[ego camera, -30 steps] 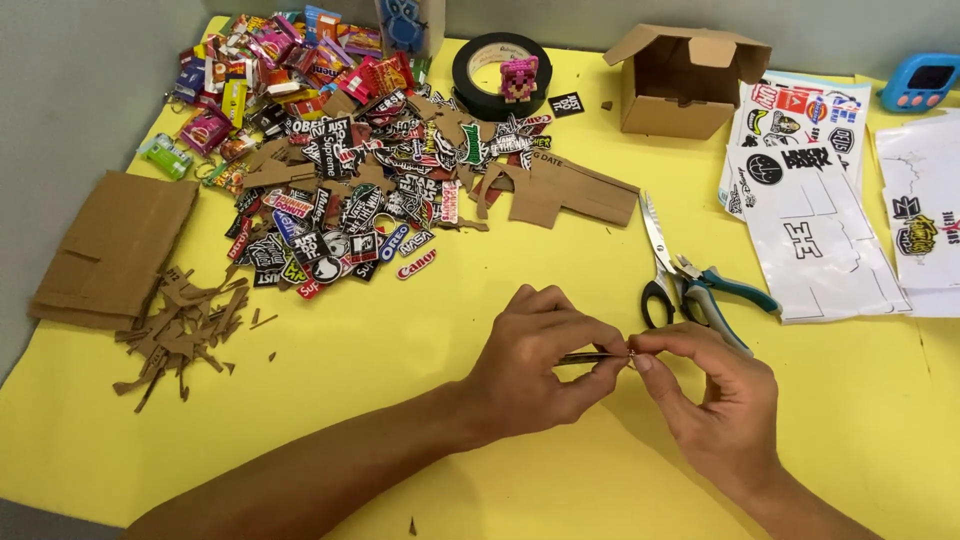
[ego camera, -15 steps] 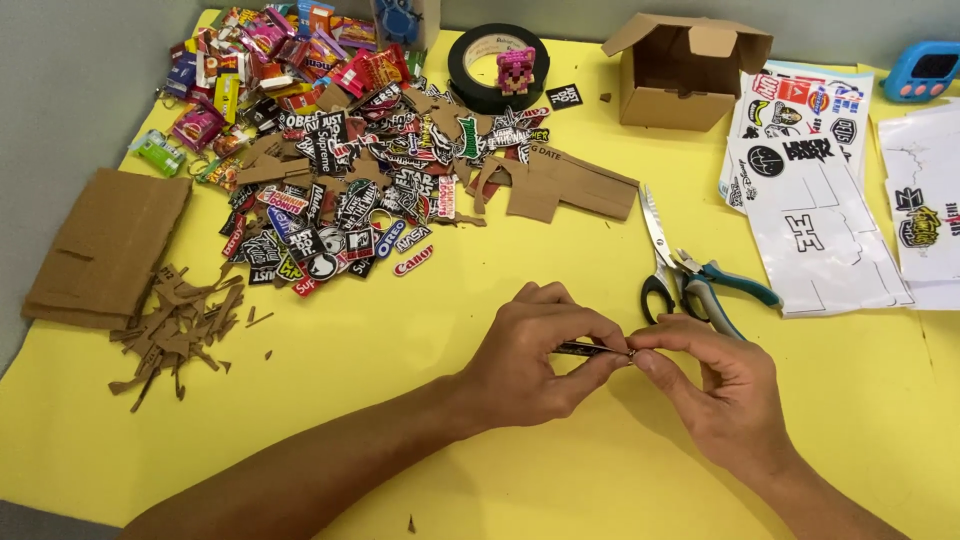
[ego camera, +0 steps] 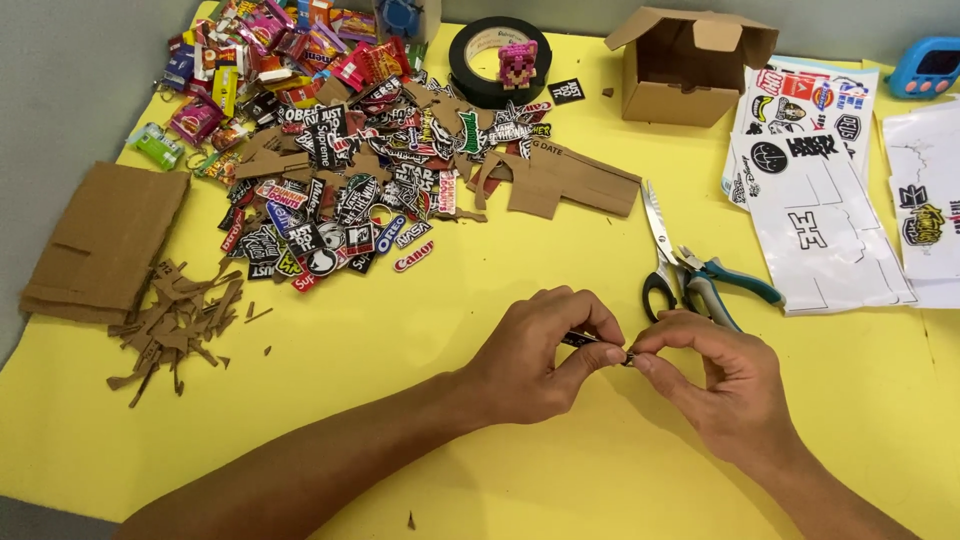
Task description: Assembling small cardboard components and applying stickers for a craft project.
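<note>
Both hands meet low in the centre of the frame over the yellow table (ego camera: 480,300). The left hand (ego camera: 535,355) pinches a small dark sticker (ego camera: 585,341) between thumb and curled fingers; only a sliver of the sticker shows between the two hands. The right hand (ego camera: 725,385) closes thumb and forefinger on the sticker's right end, so both grips are tight pinches with hardly any gap, the other fingers loosely curled.

The work looks like picking at the sticker's edge, perhaps to part it from its backing, though the piece is too small to tell. To do it well, the left pinch should hold the piece flat and steady while the right fingertips work only the very corner, pulling slowly and low so that the thin piece does not tear or curl.

Just above the right hand lie scissors (ego camera: 660,250) and blue-handled pliers (ego camera: 725,290). A heap of stickers (ego camera: 340,190) fills the upper left, with cardboard scraps (ego camera: 175,325) at the left edge, a tape roll (ego camera: 500,60) and a box (ego camera: 690,65) along the top, and sticker sheets (ego camera: 820,200) at the right.
</note>
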